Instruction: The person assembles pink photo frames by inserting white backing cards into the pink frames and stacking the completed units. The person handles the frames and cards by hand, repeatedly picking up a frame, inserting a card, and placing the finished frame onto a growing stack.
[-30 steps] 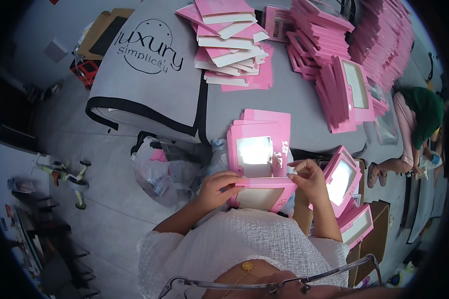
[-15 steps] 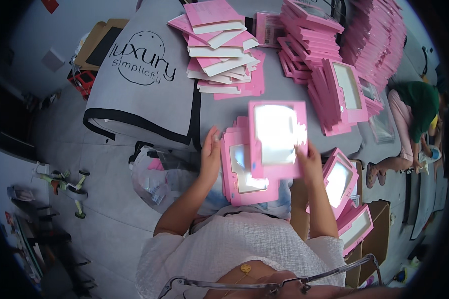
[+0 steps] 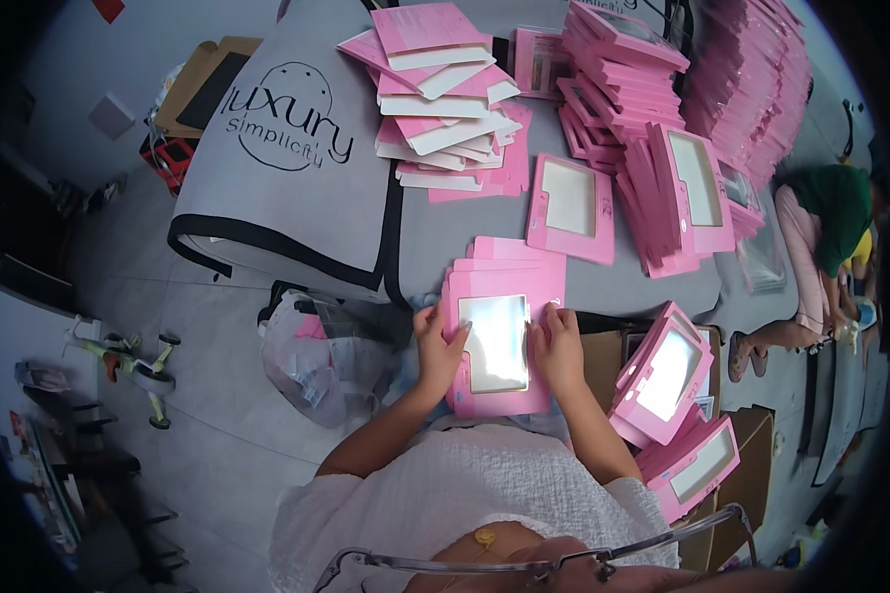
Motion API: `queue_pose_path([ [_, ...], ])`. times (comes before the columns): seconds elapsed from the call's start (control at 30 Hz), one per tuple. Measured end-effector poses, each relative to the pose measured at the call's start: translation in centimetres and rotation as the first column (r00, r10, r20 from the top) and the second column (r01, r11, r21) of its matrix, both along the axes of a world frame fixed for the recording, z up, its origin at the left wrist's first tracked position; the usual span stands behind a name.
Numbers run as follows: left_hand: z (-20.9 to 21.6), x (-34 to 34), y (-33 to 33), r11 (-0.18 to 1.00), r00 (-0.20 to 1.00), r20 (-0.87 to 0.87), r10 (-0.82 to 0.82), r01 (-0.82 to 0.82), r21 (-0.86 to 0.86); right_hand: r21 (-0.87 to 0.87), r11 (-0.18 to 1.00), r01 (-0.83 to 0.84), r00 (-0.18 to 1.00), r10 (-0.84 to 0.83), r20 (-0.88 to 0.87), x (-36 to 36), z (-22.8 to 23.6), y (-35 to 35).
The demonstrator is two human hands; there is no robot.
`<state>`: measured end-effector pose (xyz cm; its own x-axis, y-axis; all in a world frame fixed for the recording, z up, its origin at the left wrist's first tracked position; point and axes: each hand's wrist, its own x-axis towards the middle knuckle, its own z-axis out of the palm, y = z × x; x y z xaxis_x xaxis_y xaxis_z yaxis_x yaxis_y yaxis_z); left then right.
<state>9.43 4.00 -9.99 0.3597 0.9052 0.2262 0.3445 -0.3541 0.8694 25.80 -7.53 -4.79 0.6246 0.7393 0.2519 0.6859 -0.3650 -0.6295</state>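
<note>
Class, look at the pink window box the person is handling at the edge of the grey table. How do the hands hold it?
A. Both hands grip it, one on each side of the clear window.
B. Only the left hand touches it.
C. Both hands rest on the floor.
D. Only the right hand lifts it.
A: the left hand and right hand flank the window of the pink window box.

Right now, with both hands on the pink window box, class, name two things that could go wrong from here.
1. The pink cardboard box with a clear window sits at the grey table's near edge; pressed between the left hand and right hand, it might slide off.
2. The leaning row of upright pink boxes could topple onto the flat pink window box beside it.
</note>
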Motion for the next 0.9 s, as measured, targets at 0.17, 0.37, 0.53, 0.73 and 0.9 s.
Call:
queue_pose_path([
  [0.17, 0.8, -0.9, -0.1, 1.0, 0.999, 0.043, 0.007, -0.006, -0.029, 0.098, 0.995, -0.032, 0.961, 0.058, -0.271, -0.2, 0.1, -1.1],
  [0.37, 2.3, -0.8, -0.6, 0.877, 0.837, 0.547, 0.01, 0.255, -0.407, 0.481, 0.859, 0.178, 0.425, 0.374, -0.824, -0.9, -0.2, -1.7],
  [0.53, 4.6, -1.2, -0.8, 0.846, 0.796, 0.605, 0.0, 0.323, -0.425, 0.535, 0.812, 0.233, 0.117, 0.522, -0.845, -0.6, 2.7, -1.5],
  [0.73, 5.5, -2.8, -0.6, 0.754, 0.778, 0.619, -0.105, 0.468, -0.461, 0.527, 0.828, 0.191, 0.033, 0.531, -0.847, 0.5, 3.7, -1.6],
  [0.9, 5.9, -2.8, 0.1, 0.643, 0.641, 0.756, -0.129, 0.635, -0.429, 0.524, 0.838, 0.153, 0.405, 0.431, -0.806, 0.1, 4.6, -1.0],
])
